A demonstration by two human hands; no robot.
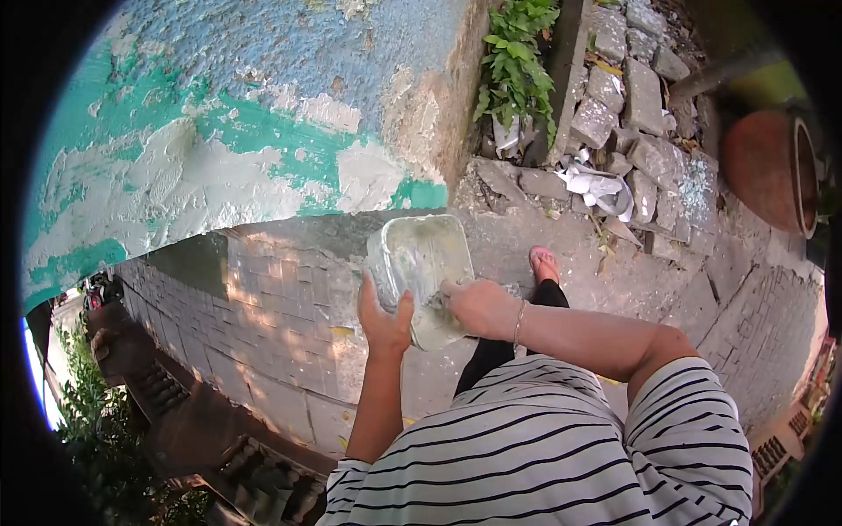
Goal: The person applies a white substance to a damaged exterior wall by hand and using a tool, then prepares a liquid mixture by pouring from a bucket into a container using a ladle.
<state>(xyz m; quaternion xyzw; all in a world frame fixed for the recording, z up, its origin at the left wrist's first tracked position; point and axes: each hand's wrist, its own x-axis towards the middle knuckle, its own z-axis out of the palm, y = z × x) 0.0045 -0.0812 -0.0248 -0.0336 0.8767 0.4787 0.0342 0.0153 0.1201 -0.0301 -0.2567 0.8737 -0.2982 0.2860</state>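
Note:
A pale, smeared square plastic tub (379, 256) is held tilted in front of me, its inside coated with whitish residue. My left hand (384, 323) grips its near left side, thumb raised along the wall. Reaching into the tub from the right, my right hand (481, 309) is closed with its index finger pointing left. Whatever it holds is too hidden to name. Beyond the tub stands a wall (250, 167) with blue and green paint and rough whitish patches of filler.
Stacked grey blocks (645, 96) lie at the far right beside a clay pot (763, 167). A crumpled white wrapper (598, 186) sits near them. Leafy plants (517, 61) grow by the wall's corner. Paving (263, 324) runs below left, and my sandalled foot (544, 261) shows on the ground.

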